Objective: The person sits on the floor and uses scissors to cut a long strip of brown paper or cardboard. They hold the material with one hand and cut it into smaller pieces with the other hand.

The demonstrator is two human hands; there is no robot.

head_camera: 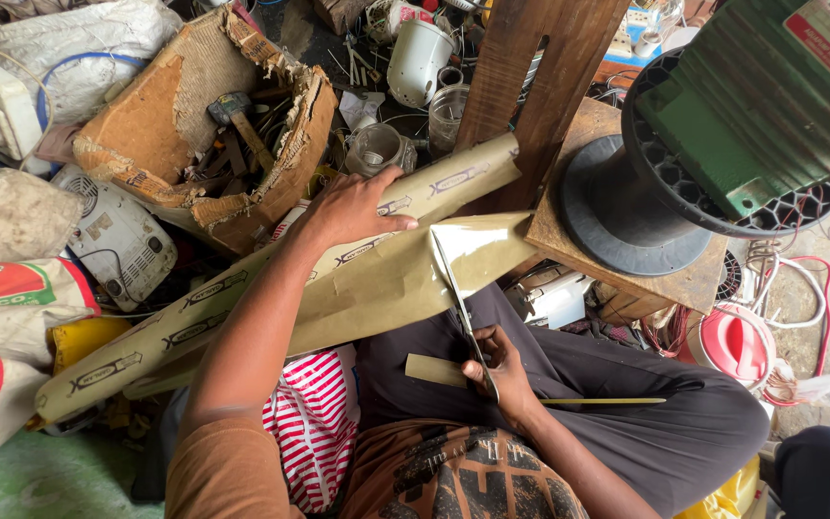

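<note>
two hands cut paper roll beside green motor.

Hammer in cardboard box, left of motor
</note>
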